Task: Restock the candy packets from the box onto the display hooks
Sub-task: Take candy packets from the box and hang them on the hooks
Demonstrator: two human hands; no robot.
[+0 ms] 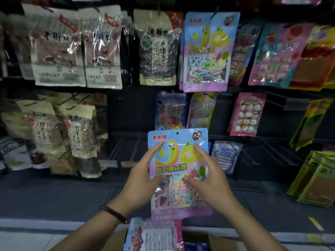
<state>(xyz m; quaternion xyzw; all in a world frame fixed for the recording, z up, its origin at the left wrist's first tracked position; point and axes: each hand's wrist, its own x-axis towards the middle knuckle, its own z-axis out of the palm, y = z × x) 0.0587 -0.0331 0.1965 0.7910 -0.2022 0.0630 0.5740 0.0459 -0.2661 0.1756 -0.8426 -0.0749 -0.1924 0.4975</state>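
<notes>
Left hand [143, 171] and right hand [210, 176] are each pinching a side edge of the candy packet [178, 160], holding it upright, face-out, above the box [223, 240]. Judgement: this grip is keeping the hang hole [177, 133] unobstructed for threading beside the matching packets [206, 51] hanging above.

The packet [178, 171] is blue and pink, with a smiling banana, a lemon and coloured strings inside. It is upright, straight above the box [220, 241], held between the left hand [143, 178] and right hand [212, 178]. More packets [154, 236] stick out of the box.
</notes>
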